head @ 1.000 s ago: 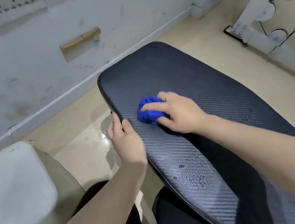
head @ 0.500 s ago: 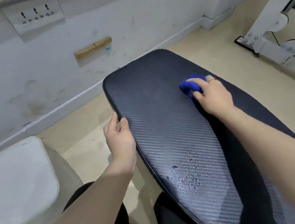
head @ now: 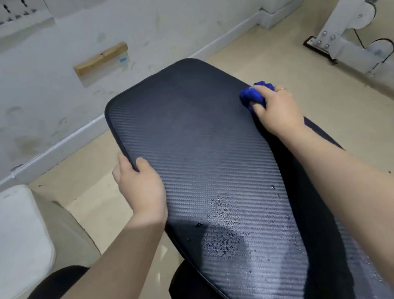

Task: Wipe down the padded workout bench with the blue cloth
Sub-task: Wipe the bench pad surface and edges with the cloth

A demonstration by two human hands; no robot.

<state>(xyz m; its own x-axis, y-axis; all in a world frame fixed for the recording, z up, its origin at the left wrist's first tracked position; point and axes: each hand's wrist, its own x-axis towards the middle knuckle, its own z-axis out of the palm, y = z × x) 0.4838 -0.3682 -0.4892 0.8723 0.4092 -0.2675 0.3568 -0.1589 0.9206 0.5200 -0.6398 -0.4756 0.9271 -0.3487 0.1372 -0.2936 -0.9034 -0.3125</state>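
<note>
A long padded workout bench (head: 188,135) with a dark ribbed cover runs from the lower right up to the middle of the view. My right hand (head: 276,110) presses a bunched blue cloth (head: 252,97) against the bench's right edge, near its far end. My left hand (head: 140,185) grips the bench's left edge, thumb on top. A patch of water droplets (head: 224,231) lies on the pad between my forearms.
A white wall with a socket plate (head: 9,16) and a wooden strip (head: 101,58) stands behind the bench. A white machine frame (head: 345,43) rises at the right. A white cushion (head: 6,246) sits at the left. My dark-clothed knees are below.
My right hand has swept the blue cloth from the left-middle of the pad across to its right edge. My left hand has kept its hold on the left edge.
</note>
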